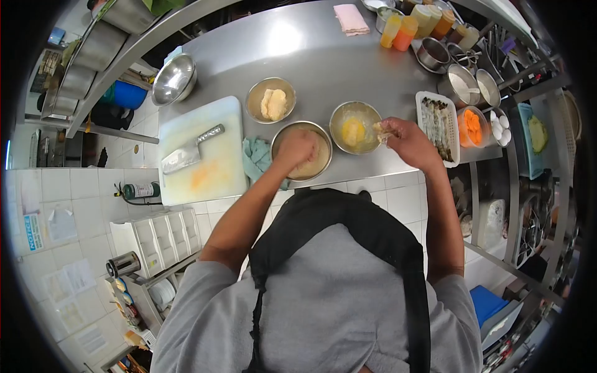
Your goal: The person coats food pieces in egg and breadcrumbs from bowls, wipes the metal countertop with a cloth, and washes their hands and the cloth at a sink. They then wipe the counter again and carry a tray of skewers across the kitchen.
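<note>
Egg (353, 132) lies in a metal bowl (338, 119), likely soft, slippery; bowl looks light, stiff, best taken by the rim. Right hand (404, 138) at that bowl's edge, fingers bunched, coated; can't tell if clamped on anything. Left hand (300, 148) curled inside pale-mix bowl (330, 140), grip unclear.

We can't really see the left hand's (300, 149) fingertips, tucked down in the metal bowl (330, 144). The gunk on the right hand (407, 143) is too small to ID, the wall notice's (32, 232) small print is unreadable for us, and the bottom edge crops the grey shirt (317, 298).
</note>
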`<state>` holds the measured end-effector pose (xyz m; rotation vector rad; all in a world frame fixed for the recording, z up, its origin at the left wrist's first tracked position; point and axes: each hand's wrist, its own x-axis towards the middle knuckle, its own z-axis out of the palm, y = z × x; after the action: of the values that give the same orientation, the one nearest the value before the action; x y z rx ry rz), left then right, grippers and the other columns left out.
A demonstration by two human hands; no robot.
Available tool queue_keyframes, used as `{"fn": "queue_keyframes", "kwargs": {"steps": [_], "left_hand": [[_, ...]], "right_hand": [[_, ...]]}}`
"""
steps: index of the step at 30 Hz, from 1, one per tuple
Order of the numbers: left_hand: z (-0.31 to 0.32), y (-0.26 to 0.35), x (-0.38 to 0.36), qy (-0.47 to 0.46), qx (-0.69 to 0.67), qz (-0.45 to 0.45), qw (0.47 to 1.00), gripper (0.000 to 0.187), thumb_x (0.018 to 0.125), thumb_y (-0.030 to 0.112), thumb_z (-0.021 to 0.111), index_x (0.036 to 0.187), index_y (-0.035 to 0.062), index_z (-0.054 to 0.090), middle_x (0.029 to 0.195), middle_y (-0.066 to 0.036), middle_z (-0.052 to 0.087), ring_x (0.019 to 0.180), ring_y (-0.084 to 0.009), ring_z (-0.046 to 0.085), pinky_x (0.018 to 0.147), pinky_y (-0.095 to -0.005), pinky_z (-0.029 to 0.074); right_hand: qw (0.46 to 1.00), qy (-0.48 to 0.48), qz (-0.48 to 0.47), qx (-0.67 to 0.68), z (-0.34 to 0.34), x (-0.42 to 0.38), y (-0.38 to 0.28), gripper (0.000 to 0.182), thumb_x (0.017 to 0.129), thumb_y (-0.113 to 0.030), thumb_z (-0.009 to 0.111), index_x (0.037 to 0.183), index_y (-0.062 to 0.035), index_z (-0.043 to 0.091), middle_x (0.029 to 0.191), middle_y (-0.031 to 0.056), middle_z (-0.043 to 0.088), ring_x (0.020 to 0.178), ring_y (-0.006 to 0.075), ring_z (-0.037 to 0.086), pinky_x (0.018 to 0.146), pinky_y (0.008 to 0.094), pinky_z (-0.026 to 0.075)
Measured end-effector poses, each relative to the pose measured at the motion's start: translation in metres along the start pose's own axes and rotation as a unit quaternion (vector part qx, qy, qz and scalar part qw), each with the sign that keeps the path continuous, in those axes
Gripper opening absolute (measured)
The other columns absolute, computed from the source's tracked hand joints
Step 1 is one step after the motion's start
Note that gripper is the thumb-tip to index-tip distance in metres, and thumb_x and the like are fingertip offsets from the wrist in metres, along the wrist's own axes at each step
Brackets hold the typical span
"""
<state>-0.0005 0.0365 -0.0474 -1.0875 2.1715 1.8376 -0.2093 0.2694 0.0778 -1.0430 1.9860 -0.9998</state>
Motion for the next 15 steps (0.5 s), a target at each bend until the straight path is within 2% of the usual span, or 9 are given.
{"fn": "queue_keyframes", "kwargs": {"steps": [3,4,6,9,10,13,15], "left_hand": [[-0.02,0.034,-0.021,0.042,-0.01,-0.012,0.999,0.035,0.09,0.033,0.058,0.081,0.0005,0.068,0.076,-0.018,0.069,0.067,-0.0253,0.07,0.064,-0.0408,0.056],[-0.019,0.045,-0.027,0.021,0.113,0.003,0.993,0.035,0.087,0.035,0.062,0.085,0.0002,0.068,0.079,-0.019,0.07,0.071,-0.0275,0.07,0.067,-0.0417,0.056],[-0.013,0.058,-0.042,-0.014,0.351,0.029,0.936,0.041,0.081,0.039,0.07,0.091,-0.0005,0.068,0.086,-0.021,0.072,0.08,-0.0319,0.072,0.074,-0.0435,0.057],[0.003,0.043,-0.048,0.067,0.448,0.053,0.89,0.055,0.075,0.045,0.073,0.102,-0.0016,0.066,0.099,-0.024,0.071,0.09,-0.034,0.072,0.081,-0.0427,0.057],[0.002,0.053,-0.051,0.034,0.466,0.017,0.884,0.057,0.075,0.041,0.072,0.11,-0.0023,0.064,0.106,-0.022,0.071,0.102,-0.0348,0.069,0.089,-0.0451,0.055],[0.0,0.025,-0.033,0.121,0.491,0.076,0.859,0.051,0.074,0.034,0.074,0.109,-0.0019,0.065,0.1,-0.021,0.072,0.098,-0.0351,0.07,0.085,-0.0454,0.057],[-0.011,0.026,-0.034,0.108,0.432,0.066,0.893,0.047,0.076,0.033,0.07,0.107,-0.0017,0.067,0.102,-0.023,0.071,0.097,-0.0362,0.07,0.085,-0.0457,0.056]], "right_hand": [[0.999,-0.015,0.036,-0.015,-0.006,-0.003,-0.014,0.037,0.082,-0.001,0.055,0.118,0.006,0.062,0.096,0.0076,0.068,0.087,0.0127,0.061,0.082,0.0276,0.049],[0.999,-0.013,0.034,-0.012,-0.006,-0.002,-0.011,0.038,0.082,0.0,0.055,0.118,0.0062,0.062,0.097,0.0079,0.068,0.088,0.013,0.061,0.082,0.0276,0.049],[1.0,-0.011,0.022,-0.008,-0.002,0.004,0.001,0.038,0.082,0.0,0.055,0.119,0.0066,0.062,0.099,0.0086,0.068,0.089,0.0136,0.061,0.083,0.0277,0.049],[1.0,-0.015,0.011,0.009,0.003,0.008,0.006,0.038,0.081,0.0,0.055,0.119,0.007,0.061,0.1,0.009,0.068,0.09,0.0143,0.06,0.083,0.0284,0.049],[1.0,-0.025,0.013,0.0,0.001,0.008,0.003,0.039,0.081,0.001,0.055,0.119,0.007,0.061,0.1,0.0087,0.067,0.09,0.0147,0.06,0.082,0.0286,0.049],[0.999,-0.033,0.017,-0.033,-0.003,0.009,-0.001,0.038,0.081,0.001,0.055,0.119,0.0068,0.061,0.099,0.0084,0.067,0.088,0.015,0.06,0.081,0.0288,0.049],[0.999,-0.032,0.024,-0.029,-0.003,0.009,-0.004,0.039,0.081,0.0,0.055,0.119,0.0065,0.061,0.099,0.0087,0.068,0.087,0.0152,0.06,0.08,0.0291,0.049]]}}
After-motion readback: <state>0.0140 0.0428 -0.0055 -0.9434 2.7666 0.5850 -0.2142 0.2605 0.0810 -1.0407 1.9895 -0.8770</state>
